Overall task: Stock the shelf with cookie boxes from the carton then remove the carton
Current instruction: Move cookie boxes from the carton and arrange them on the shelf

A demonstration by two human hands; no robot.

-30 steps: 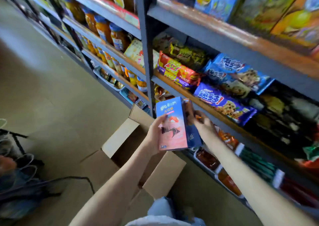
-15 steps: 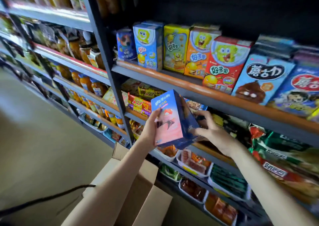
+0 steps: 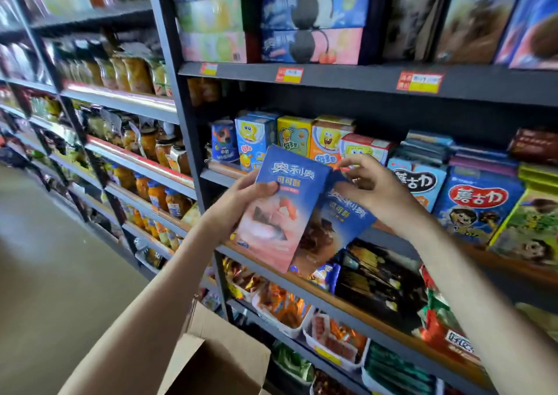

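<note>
My left hand [image 3: 241, 201] grips a blue and pink cookie box [image 3: 280, 213] by its left edge, thumb on the front. Behind it a second cookie box [image 3: 335, 225], blue with a brown picture, is fanned out to the right, and my right hand [image 3: 371, 186] pinches its top edge. Both boxes are held up in front of the dark shelf [image 3: 377, 83] rack. The open brown carton [image 3: 220, 361] sits on the floor below my left forearm, only its flaps in view.
Cartoon snack boxes [image 3: 326, 144] and blue boxes [image 3: 480, 201] stand on the shelf right behind the hands. Stacked cookie boxes [image 3: 314, 44] fill the shelf above. Trays and bags fill lower shelves; jars [image 3: 163, 150] line the left bay. The floor [image 3: 54, 274] lies to the left.
The boxes have risen from carton height to the middle shelf level. The two boxes, held together before, are now fanned apart, the right hand taking the rear one by its top.
</note>
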